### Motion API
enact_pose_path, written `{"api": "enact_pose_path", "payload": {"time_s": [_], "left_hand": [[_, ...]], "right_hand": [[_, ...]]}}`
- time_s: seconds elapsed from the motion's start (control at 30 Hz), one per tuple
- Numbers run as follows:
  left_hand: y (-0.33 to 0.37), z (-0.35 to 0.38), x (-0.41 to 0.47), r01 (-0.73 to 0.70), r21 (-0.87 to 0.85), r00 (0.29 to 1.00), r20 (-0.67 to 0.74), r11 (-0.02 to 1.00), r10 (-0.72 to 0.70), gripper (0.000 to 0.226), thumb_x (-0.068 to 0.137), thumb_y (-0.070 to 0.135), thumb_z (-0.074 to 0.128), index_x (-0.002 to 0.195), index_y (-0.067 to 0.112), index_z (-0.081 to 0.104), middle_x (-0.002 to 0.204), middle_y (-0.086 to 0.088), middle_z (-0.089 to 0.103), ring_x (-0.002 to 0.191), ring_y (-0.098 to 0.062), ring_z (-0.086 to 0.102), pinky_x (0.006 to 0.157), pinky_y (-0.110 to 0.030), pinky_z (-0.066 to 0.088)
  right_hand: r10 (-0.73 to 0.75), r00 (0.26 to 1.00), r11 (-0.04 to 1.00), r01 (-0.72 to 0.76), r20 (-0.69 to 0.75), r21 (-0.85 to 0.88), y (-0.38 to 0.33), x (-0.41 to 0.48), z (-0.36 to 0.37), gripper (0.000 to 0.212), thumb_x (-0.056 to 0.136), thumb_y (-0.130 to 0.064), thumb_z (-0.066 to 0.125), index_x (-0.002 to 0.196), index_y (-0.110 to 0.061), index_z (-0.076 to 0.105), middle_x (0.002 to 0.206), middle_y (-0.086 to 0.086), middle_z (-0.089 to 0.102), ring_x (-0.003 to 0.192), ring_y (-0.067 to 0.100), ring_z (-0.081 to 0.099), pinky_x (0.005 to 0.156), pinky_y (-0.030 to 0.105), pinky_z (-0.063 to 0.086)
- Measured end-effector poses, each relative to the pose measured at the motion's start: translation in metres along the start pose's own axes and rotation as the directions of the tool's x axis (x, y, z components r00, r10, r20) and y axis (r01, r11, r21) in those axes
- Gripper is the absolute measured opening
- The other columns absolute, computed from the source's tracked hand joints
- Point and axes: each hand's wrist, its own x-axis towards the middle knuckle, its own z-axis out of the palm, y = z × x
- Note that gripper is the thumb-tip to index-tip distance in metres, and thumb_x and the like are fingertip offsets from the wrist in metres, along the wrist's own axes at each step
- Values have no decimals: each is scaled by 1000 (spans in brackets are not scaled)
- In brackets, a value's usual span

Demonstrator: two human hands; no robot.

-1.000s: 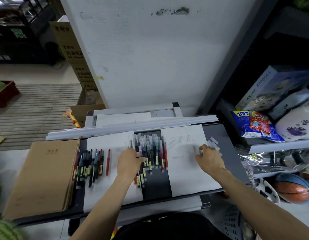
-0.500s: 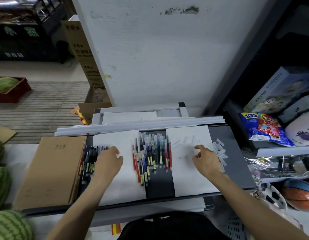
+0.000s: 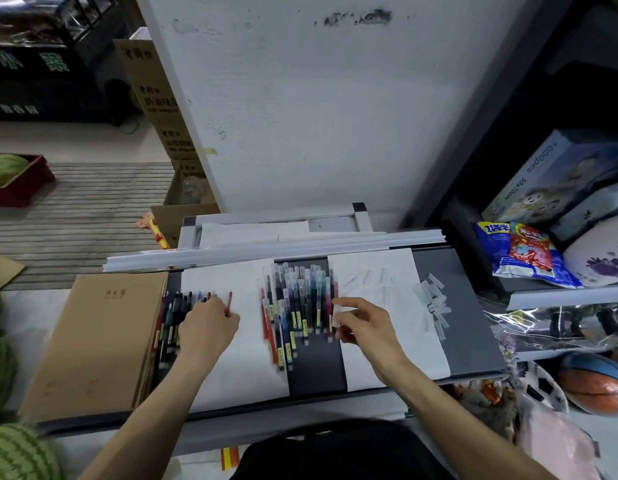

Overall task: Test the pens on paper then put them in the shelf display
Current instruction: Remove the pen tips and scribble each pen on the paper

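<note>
On the grey shelf top [image 3: 474, 327], several capped pens [image 3: 293, 306] lie in a heap between two white sheets. Another row of dark pens [image 3: 172, 317] lies at the left sheet's [image 3: 241, 368] left edge. My left hand [image 3: 207, 329] rests over that row, and its fingertips pinch the lower end of a red pen [image 3: 229, 302]. My right hand [image 3: 364, 323] hovers at the heap's right side and pinches a clear pen cap [image 3: 336, 315]. The right sheet [image 3: 383, 282] carries faint test scribbles.
A heap of clear caps [image 3: 434, 303] lies right of the scribbled sheet. Brown notebooks [image 3: 93, 341] are stacked at the left, and white strips [image 3: 273, 251] run along the back. Toys, snack bags [image 3: 522, 251] and balls [image 3: 591, 386] fill the shelves at right. Watermelons [image 3: 20, 452] sit at lower left.
My left hand went from the middle heap to the left row of pens and now pinches the red pen. My right hand came left from the caps, carrying a clear cap.
</note>
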Motion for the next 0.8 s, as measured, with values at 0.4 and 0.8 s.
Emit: {"api": "enact_pose_path", "payload": {"time_s": [0.4,0.8], "left_hand": [[66,-78,-98,-333,-697,916,-81,635,393,28,101,12,57,92,33,72,65,-2,62,44,-7,39,45,-13,26],[66,-94,-103,-504,-652,791,-87,566,605,15,104,39,61,96,35,73,89,8,71,60,-13,53,58,-13,37]], "right_hand": [[-61,990,965,25,130,261,-45,-29,-5,22,99,-8,67,115,-15,80,76,12,66,80,26,69,83,39,61],[-271,919,946,310,285,-99,-80,-38,-26,13,95,-8,74,102,-15,83,84,10,74,73,7,60,70,17,48]]}}
